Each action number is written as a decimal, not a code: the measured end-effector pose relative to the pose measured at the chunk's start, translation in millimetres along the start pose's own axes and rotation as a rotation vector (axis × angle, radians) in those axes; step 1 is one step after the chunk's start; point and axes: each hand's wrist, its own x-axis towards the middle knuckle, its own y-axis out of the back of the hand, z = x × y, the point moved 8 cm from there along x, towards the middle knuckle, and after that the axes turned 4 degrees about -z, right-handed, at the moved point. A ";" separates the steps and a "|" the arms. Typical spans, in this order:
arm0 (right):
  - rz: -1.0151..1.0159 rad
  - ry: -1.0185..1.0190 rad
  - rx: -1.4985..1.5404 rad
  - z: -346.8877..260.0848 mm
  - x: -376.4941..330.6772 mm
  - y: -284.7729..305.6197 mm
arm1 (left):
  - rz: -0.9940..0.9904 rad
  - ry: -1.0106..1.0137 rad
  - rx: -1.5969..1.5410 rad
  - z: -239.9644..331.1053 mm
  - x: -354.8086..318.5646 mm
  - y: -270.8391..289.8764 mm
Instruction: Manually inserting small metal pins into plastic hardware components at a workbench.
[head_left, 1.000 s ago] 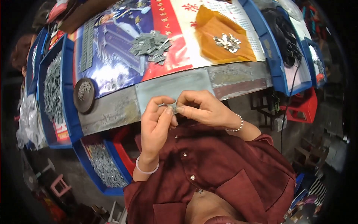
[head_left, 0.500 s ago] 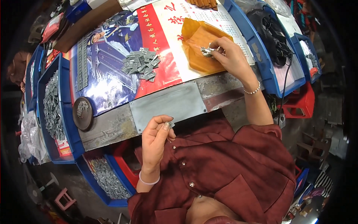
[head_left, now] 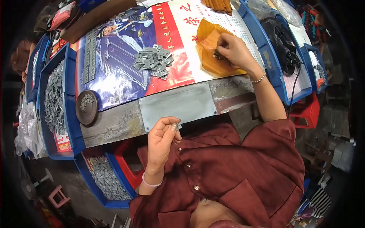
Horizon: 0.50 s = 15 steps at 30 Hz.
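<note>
Left hand (head_left: pixel 161 140) pinches a grey piece (head_left: pixel 179 125); right hand (head_left: pixel 236 52), earlier alongside, curls over metal bits (head_left: pixel 217 55), hold unclear.

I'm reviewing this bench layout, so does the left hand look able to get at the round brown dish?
Probably yes: only low, flat bench surface appears to lie between the left hand and the round brown dish, though its fingers already pinch a small piece.
</note>
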 end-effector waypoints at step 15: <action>0.083 0.270 -0.137 -19.2 -4.8 -4.9 | 0.000 0.006 0.022 -5.1 4.1 3.2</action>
